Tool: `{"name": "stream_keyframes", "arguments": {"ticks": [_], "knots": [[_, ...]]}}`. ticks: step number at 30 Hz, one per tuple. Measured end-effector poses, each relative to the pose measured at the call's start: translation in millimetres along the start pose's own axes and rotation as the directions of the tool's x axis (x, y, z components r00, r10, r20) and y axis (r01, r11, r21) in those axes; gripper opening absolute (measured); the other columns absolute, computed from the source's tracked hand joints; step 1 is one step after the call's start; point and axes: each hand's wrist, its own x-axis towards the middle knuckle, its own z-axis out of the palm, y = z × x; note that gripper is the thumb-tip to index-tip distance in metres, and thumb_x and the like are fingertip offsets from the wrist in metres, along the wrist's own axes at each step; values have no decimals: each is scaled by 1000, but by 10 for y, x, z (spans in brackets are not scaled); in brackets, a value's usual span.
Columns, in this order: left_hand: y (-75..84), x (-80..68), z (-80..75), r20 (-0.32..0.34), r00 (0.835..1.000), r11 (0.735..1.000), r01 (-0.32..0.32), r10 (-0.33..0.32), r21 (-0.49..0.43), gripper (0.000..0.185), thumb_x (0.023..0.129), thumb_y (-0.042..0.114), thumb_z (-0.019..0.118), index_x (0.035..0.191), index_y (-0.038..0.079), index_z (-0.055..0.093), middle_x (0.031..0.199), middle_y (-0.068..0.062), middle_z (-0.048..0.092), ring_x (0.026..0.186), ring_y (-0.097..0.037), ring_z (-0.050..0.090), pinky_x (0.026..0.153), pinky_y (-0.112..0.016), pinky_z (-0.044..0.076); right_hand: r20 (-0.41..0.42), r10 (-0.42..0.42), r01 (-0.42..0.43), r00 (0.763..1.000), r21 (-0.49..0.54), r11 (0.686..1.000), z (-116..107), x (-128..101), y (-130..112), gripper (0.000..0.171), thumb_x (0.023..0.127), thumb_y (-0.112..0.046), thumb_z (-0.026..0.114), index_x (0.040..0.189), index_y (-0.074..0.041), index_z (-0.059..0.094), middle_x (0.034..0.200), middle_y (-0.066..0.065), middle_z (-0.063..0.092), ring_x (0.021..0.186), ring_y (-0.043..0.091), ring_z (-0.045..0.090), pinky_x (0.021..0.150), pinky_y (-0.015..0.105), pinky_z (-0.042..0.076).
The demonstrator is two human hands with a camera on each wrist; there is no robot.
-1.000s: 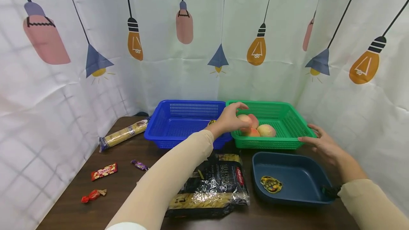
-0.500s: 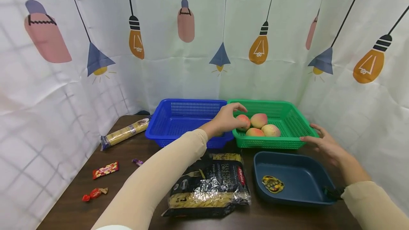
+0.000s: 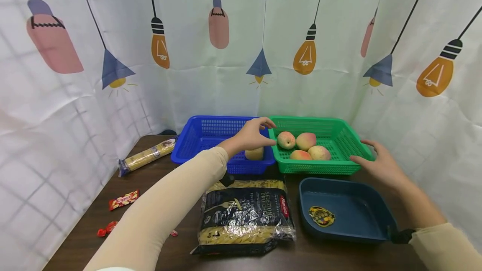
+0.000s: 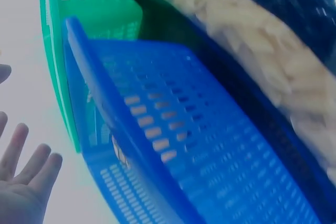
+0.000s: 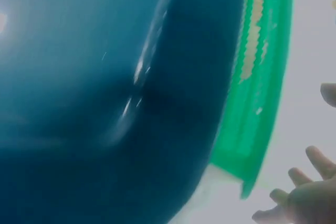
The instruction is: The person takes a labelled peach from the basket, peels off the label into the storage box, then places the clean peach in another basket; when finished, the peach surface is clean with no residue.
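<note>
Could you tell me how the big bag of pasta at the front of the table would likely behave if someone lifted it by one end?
The pasta bag would probably sag and shift, since its crinkled film looks loose around small pasta pieces. It seems fairly heavy for its size, being well filled. The glossy wrap may be a little slippery under the fingers.

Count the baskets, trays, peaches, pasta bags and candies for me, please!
Baskets: 2, blue basket and green basket
Trays: 1, dark blue tray
Peaches: 4
Pasta bags: 2, penne bag and spaghetti pack
Candies: 3 showing
Total: 12
</note>
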Motion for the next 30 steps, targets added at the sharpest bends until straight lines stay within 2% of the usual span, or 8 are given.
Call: {"name": "stream_keyframes", "arguments": {"ticks": [7,12,15,18,20,25,28,30], "knots": [[-38,-24,-249,-5,1000,1000,11,-11,3,49,99,22,83,145,17,66,151,-13,64,147,-40,58,114,-54,57,-52,-97,101,994,88,991,264,-150,-505,86,108,-47,72,174,-10,31,185,27,13,166,60,16,118,85,29],[-84,-30,-392,6,999,999,36,-36,11,47,99,23,82,142,15,67,148,-13,66,145,-41,60,113,-52,58,-84,-183,193,980,139,971,573,-312,-855,77,105,-43,78,167,-14,44,181,19,30,164,49,31,123,74,34],[-141,-20,-445,24,998,998,50,-51,34,47,99,24,82,142,13,67,149,-16,66,144,-42,60,113,-54,57,-89,-224,237,970,179,955,792,-436,-1047,69,104,-38,80,162,-15,50,172,15,44,157,43,44,123,65,43],[-223,4,-481,52,996,996,62,-65,69,47,98,25,82,141,11,69,149,-19,67,141,-40,61,114,-56,55,-28,-192,191,981,310,931,1010,-535,-1222,64,104,-35,81,159,-17,54,165,10,52,148,37,58,115,58,55],[-270,35,-488,80,994,993,68,-76,97,46,98,27,83,140,11,71,149,-19,68,140,-38,62,115,-56,55,40,-137,110,990,398,911,1139,-576,-1324,61,103,-36,81,156,-17,57,161,8,58,139,31,67,112,55,58],[-398,200,-458,176,974,983,122,-145,136,46,96,31,84,139,16,73,151,-14,68,140,-32,63,116,-50,56,193,-4,-114,981,600,792,1409,-582,-1486,61,104,-33,81,156,-11,58,157,14,63,134,27,72,119,50,56],[-460,277,-457,233,949,974,184,-212,135,48,96,32,84,140,18,73,156,-14,65,141,-32,63,114,-55,57,234,25,-187,972,702,687,1532,-534,-1535,64,106,-25,78,161,-5,51,161,20,57,141,33,68,120,45,56],[-477,284,-481,269,932,967,214,-244,136,51,97,32,84,143,17,72,160,-15,62,143,-34,62,115,-60,56,247,40,-215,968,742,635,1614,-499,-1568,66,107,-23,76,164,-3,47,164,23,54,146,37,63,119,43,56]]}}
